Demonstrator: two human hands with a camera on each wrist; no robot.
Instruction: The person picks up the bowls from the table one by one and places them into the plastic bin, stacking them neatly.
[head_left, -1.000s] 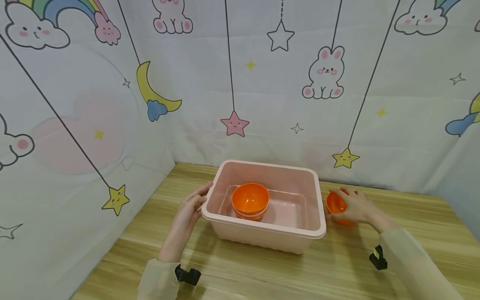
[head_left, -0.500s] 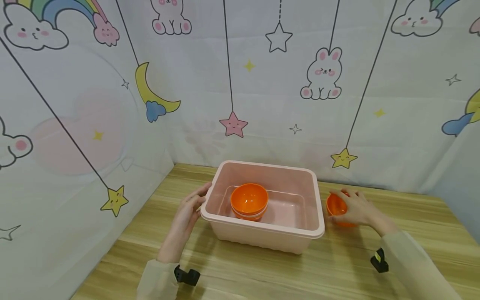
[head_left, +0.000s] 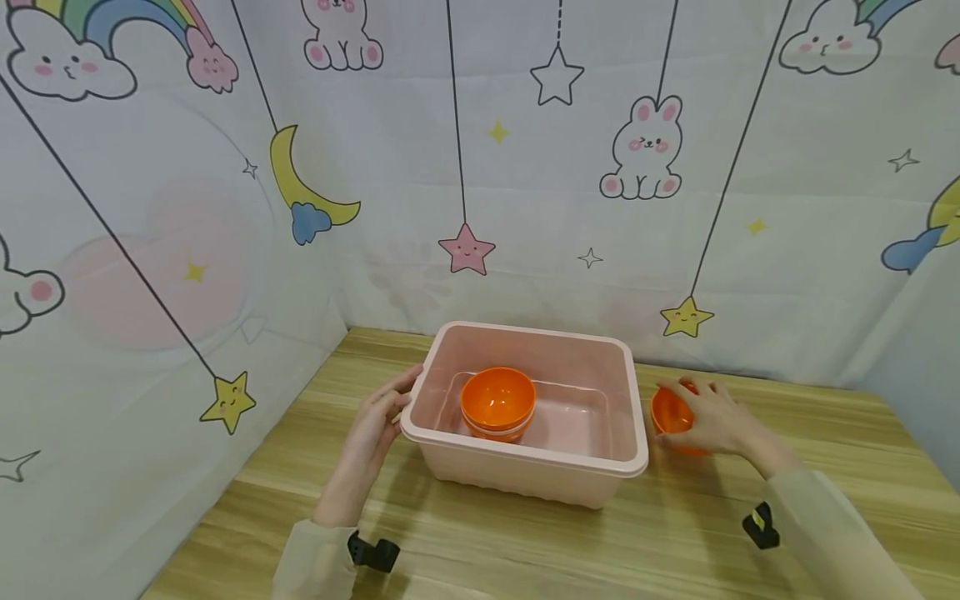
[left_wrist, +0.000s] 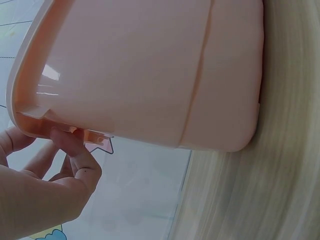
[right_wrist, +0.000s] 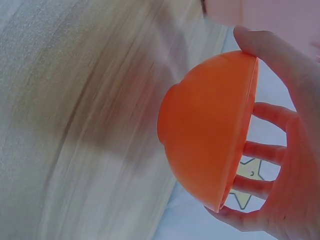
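Observation:
A pink plastic tub (head_left: 525,479) stands on the wooden table, with stacked orange bowls (head_left: 498,402) inside it, left of its middle. At the tub's left side, my left hand (head_left: 375,425) grips the rim; the left wrist view shows the thumb (left_wrist: 70,142) under the rim's edge and the fingers curled beside it. Right of the tub, my right hand (head_left: 712,421) holds another orange bowl (right_wrist: 207,130) from above. In the right wrist view its thumb (right_wrist: 255,42) and fingers are spread around the bowl's rim, and the bowl's foot faces the tabletop. My hand hides part of this bowl in the head view.
A white cloth (head_left: 555,167) printed with stars, rabbits and clouds hangs behind the table and along its left side. The wooden tabletop (head_left: 540,550) extends in front of the tub. A black wrist device (head_left: 373,552) sits at the left sleeve, another (head_left: 761,527) at the right.
Hardly anything differs: the head view has shifted very slightly, and the right wrist sits a touch lower. Both hands keep their holds on the tub and the bowl.

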